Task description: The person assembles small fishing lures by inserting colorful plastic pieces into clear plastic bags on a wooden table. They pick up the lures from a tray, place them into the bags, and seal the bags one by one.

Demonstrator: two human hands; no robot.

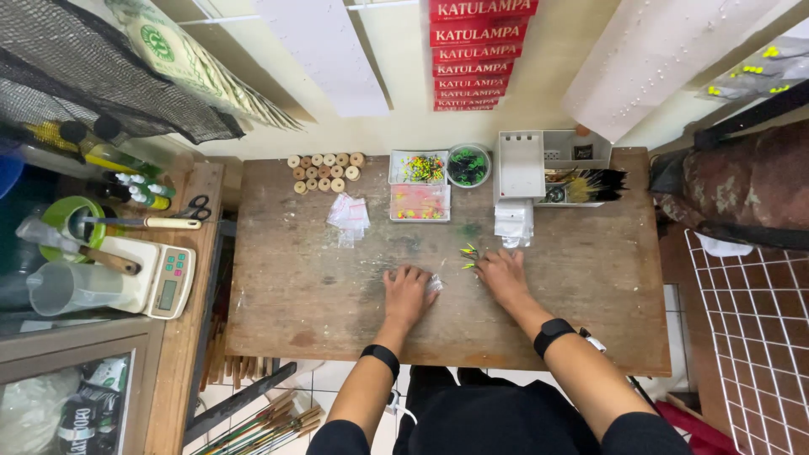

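My left hand (408,291) rests palm down on the wooden table (320,286), its fingers over a small clear plastic bag (434,285). Just to its right, my right hand (502,275) pinches small yellow-and-green fishing lures (468,253) at the fingertips. Both wrists wear black bands. A small stack of clear bags (349,214) lies farther back on the table, and another bag pile (513,222) sits behind my right hand.
At the table's back stand wooden spools (324,171), two clear trays of colourful lures (419,187), a round tub of green pieces (468,165) and a white organiser (548,164). A scale (168,278), jug and scissors sit on the left bench. Red boxes hang on the wall.
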